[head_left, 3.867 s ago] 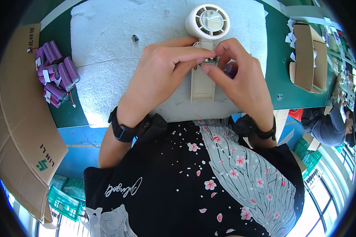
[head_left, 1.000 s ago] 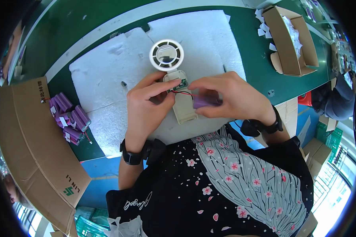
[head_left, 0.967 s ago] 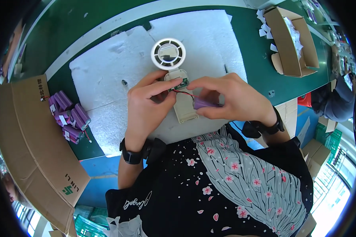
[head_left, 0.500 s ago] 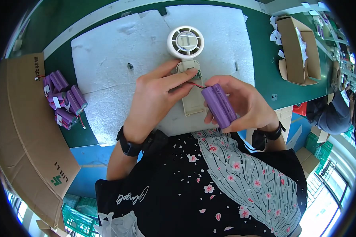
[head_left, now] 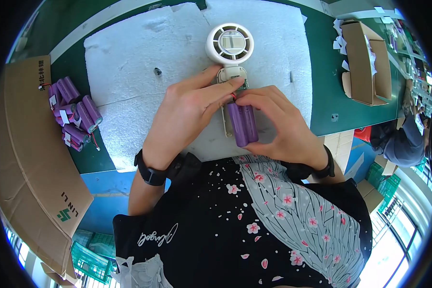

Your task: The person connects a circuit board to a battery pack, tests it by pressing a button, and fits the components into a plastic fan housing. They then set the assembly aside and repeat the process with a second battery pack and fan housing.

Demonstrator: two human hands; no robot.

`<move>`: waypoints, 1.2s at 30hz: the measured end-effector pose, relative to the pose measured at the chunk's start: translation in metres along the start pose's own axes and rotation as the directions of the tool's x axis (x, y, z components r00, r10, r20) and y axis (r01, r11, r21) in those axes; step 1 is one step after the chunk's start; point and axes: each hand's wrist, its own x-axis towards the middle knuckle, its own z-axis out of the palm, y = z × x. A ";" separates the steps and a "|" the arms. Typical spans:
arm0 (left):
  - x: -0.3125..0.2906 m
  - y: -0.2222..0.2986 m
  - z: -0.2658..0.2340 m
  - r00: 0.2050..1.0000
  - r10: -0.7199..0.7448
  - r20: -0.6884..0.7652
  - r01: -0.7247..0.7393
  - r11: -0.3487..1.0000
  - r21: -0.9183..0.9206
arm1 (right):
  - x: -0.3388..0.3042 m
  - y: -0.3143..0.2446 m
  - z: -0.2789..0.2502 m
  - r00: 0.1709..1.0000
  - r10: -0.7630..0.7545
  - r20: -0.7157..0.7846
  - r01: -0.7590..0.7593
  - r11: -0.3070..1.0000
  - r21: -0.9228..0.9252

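A white handheld fan (head_left: 229, 63) lies on the foam sheet, its round head away from me and its handle shell (head_left: 227, 128) opened toward me. My left hand (head_left: 185, 103) closes around the fan's neck, with one fingertip pressed by the green circuit board (head_left: 246, 84). In my right hand (head_left: 288, 120) is a purple two-cell battery pack (head_left: 243, 124), gripped at its top and lower end. It sits over the handle shell and covers most of it; whether it touches the shell, I cannot tell. A short red wire (head_left: 234, 96) shows between the pack's top and my left fingers.
White foam sheet (head_left: 125, 81) covers much of the green table (head_left: 329, 96). Several more purple battery packs (head_left: 74, 108) are heaped at left, beside a large cardboard box (head_left: 33, 158). An open carton (head_left: 369, 62) with white paper pieces stands at right. Another person (head_left: 398, 141) is at far right.
My right hand has brought the battery pack left and turned it nearly upright, in line over the handle shell. The fan appears slightly higher in the picture. My left hand keeps its place at the neck.
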 end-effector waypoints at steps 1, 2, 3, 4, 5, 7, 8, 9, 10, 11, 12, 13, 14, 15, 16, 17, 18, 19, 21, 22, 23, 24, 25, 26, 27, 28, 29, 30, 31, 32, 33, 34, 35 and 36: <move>0.000 0.000 0.000 1.000 0.000 0.000 0.000 1.000 -0.002 | 0.000 0.001 0.003 0.999 -0.023 -0.025 0.022 0.998 -0.054; 0.000 0.001 -0.001 1.000 0.010 0.004 -0.010 1.000 0.011 | 0.000 0.000 0.005 0.998 -0.047 -0.048 0.042 0.993 -0.109; 0.000 0.001 -0.001 1.000 0.017 0.008 -0.018 0.999 0.027 | 0.000 -0.001 0.006 0.998 -0.048 -0.045 0.043 0.993 -0.107; -0.001 0.000 -0.001 1.000 0.025 0.011 -0.025 0.999 0.042 | 0.001 -0.003 0.007 0.997 -0.047 -0.059 0.039 0.991 -0.129; -0.001 0.000 -0.001 1.000 0.021 0.010 -0.022 0.999 0.042 | 0.001 -0.006 0.008 0.996 -0.045 -0.073 0.034 0.988 -0.151; -0.003 -0.002 -0.001 1.000 0.023 0.013 -0.023 0.999 0.037 | -0.001 -0.008 0.010 0.996 -0.043 -0.084 0.028 0.985 -0.171; -0.003 -0.002 -0.001 1.000 0.026 0.015 -0.026 0.999 0.033 | -0.004 -0.009 0.012 0.994 -0.027 -0.102 0.011 0.989 -0.150; -0.002 -0.002 -0.002 1.000 0.024 0.015 -0.025 0.999 0.031 | -0.006 -0.009 0.013 0.993 -0.010 -0.119 -0.005 0.992 -0.128; -0.002 -0.002 -0.002 0.999 0.022 0.024 -0.023 0.999 0.031 | -0.008 -0.009 0.014 0.991 0.007 -0.136 -0.021 0.994 -0.105; -0.002 -0.002 -0.003 0.999 0.020 0.032 -0.021 0.999 0.031 | -0.009 -0.008 0.014 0.991 0.009 -0.133 -0.023 0.994 -0.104; -0.002 -0.002 -0.003 0.999 0.017 0.041 -0.018 0.999 0.032 | -0.009 -0.006 0.015 0.990 -0.021 -0.140 0.002 0.991 -0.135; -0.002 -0.002 -0.004 0.999 0.014 0.041 -0.016 0.999 0.030 | -0.009 -0.005 0.015 0.988 -0.052 -0.147 0.027 0.986 -0.166; -0.001 -0.001 -0.004 0.999 0.005 0.051 -0.005 1.000 0.002 | -0.010 -0.004 0.015 0.985 -0.083 -0.153 0.052 0.979 -0.197; -0.001 -0.001 -0.005 0.998 -0.004 0.062 0.006 1.000 -0.025 | -0.010 -0.002 0.016 0.985 -0.081 -0.151 0.051 0.979 -0.195; -0.001 -0.001 -0.005 0.997 -0.014 0.072 0.018 0.998 -0.052 | -0.010 0.000 0.018 0.982 -0.094 -0.163 0.059 0.977 -0.206; -0.001 -0.001 -0.005 0.997 -0.018 0.074 0.022 0.998 -0.054 | -0.010 0.002 0.019 0.979 -0.107 -0.176 0.068 0.974 -0.217; 0.000 -0.001 -0.006 0.997 -0.018 0.076 0.022 0.998 -0.053 | -0.010 0.002 0.020 0.974 -0.121 -0.190 0.076 0.970 -0.229; 0.001 -0.001 -0.007 0.997 -0.017 0.078 0.022 0.998 -0.053 | -0.010 0.002 0.020 0.975 -0.118 -0.189 0.074 0.971 -0.228; 0.001 0.000 -0.007 0.997 -0.020 0.080 0.024 0.998 -0.053 | -0.009 0.001 0.020 0.978 -0.112 -0.178 0.067 0.968 -0.241; 0.000 0.000 -0.007 0.997 -0.024 0.075 0.029 0.997 -0.065 | -0.008 -0.001 0.021 0.979 -0.109 -0.172 0.064 0.967 -0.248; 0.000 0.000 -0.007 0.997 -0.027 0.070 0.032 0.997 -0.077 | -0.006 -0.002 0.020 0.979 -0.109 -0.171 0.065 0.967 -0.247; 0.000 0.000 -0.007 0.997 -0.030 0.064 0.035 0.995 -0.088 | -0.005 -0.004 0.019 0.984 -0.070 -0.164 0.030 0.972 -0.234; 0.000 0.001 -0.007 0.998 -0.031 0.064 0.037 0.995 -0.088 | -0.003 -0.006 0.019 0.987 -0.031 -0.157 -0.004 0.975 -0.222; -0.001 0.001 -0.007 0.995 -0.063 0.080 0.072 0.990 -0.120 | -0.002 -0.008 0.019 0.989 0.008 -0.149 -0.039 0.977 -0.209; -0.001 0.001 -0.007 0.991 -0.094 0.098 0.108 0.983 -0.151 | -0.001 -0.008 0.021 0.989 0.008 -0.148 -0.039 0.977 -0.209; 0.000 0.001 -0.008 0.986 -0.121 0.115 0.140 0.974 -0.180 | 0.003 -0.007 0.023 0.985 0.047 -0.166 -0.077 0.981 -0.176; 0.001 0.001 -0.007 0.987 -0.117 0.113 0.137 0.974 -0.179 | 0.005 -0.007 0.024 0.979 0.087 -0.183 -0.114 0.983 -0.142; 0.001 0.000 -0.006 0.984 -0.137 0.110 0.156 0.970 -0.186 | 0.007 -0.006 0.025 0.972 0.126 -0.199 -0.150 0.983 -0.108; 0.000 -0.001 -0.004 0.982 -0.157 0.106 0.175 0.966 -0.192 | 0.006 -0.006 0.025 0.971 0.124 -0.202 -0.148 0.983 -0.110; 0.000 -0.001 -0.002 0.979 -0.176 0.102 0.193 0.961 -0.199 | 0.005 -0.006 0.024 0.975 0.123 -0.183 -0.145 0.983 -0.114; 0.000 0.001 -0.003 0.982 -0.166 0.089 0.180 0.967 -0.181 | 0.006 -0.007 0.020 0.980 0.102 -0.170 -0.123 0.985 -0.118; -0.001 0.004 -0.004 0.982 -0.164 0.091 0.179 0.965 -0.192 | 0.007 -0.009 0.017 0.984 0.081 -0.157 -0.100 0.988 -0.121; -0.001 0.001 -0.004 0.982 -0.163 0.091 0.179 0.962 -0.205 | 0.008 -0.007 0.015 0.985 0.057 -0.163 -0.078 0.989 -0.125; -0.001 -0.001 -0.004 0.983 -0.163 0.090 0.179 0.960 -0.216 | 0.007 -0.004 0.015 0.989 0.048 -0.142 -0.067 0.989 -0.135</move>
